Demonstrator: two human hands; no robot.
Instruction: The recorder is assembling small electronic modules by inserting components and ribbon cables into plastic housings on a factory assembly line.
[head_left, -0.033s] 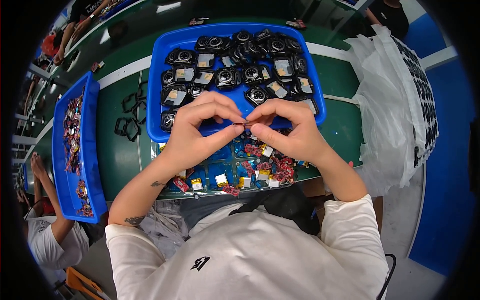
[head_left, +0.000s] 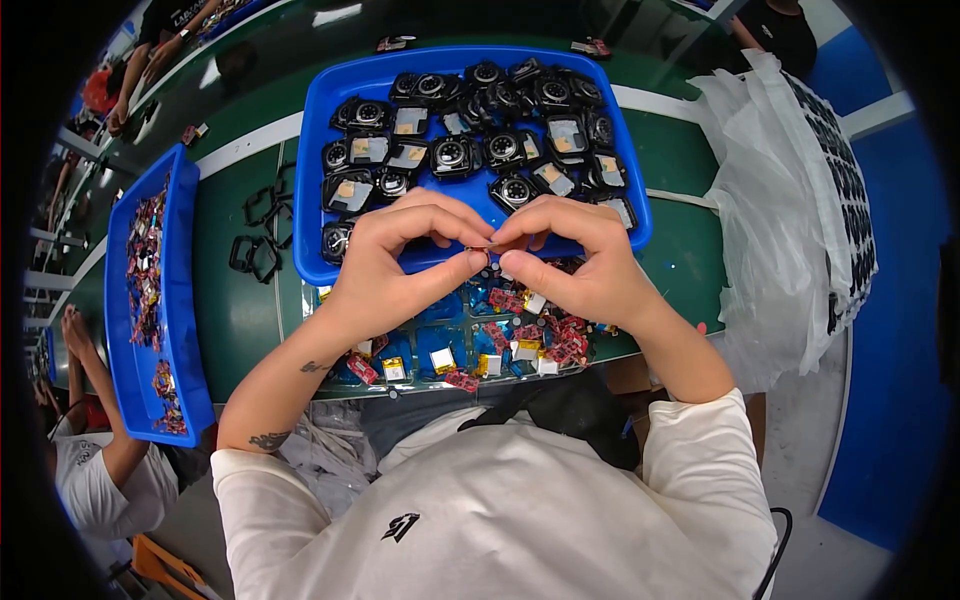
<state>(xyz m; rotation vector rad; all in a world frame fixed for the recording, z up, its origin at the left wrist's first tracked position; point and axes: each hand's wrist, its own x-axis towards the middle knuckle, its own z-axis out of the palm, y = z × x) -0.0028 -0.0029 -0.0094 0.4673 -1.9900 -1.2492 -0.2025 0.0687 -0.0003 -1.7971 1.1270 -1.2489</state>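
Note:
Above the near edge of the blue tray, my left hand (head_left: 395, 262) and my right hand (head_left: 580, 258) meet with thumbs and fingertips pinched together. Between them is a small, thin reddish piece (head_left: 481, 248), seen nearly edge-on and mostly covered by the fingers. It resembles the little red circuit boards (head_left: 568, 345) heaped below my right hand. Square yellow-and-white battery cells (head_left: 442, 360) lie among those boards on a clear, compartmented tray, partly hidden under my hands.
A large blue tray (head_left: 312, 120) holds rows of black watch casings (head_left: 452, 155). To the left stands a long blue bin (head_left: 183, 300) of small boards and cells. Black frames (head_left: 255, 255) lie between them. White plastic sheeting (head_left: 750, 240) drapes at the right. Other people work at the left.
My fingertips have shifted very slightly around the small reddish piece. Everything else stays where it was.

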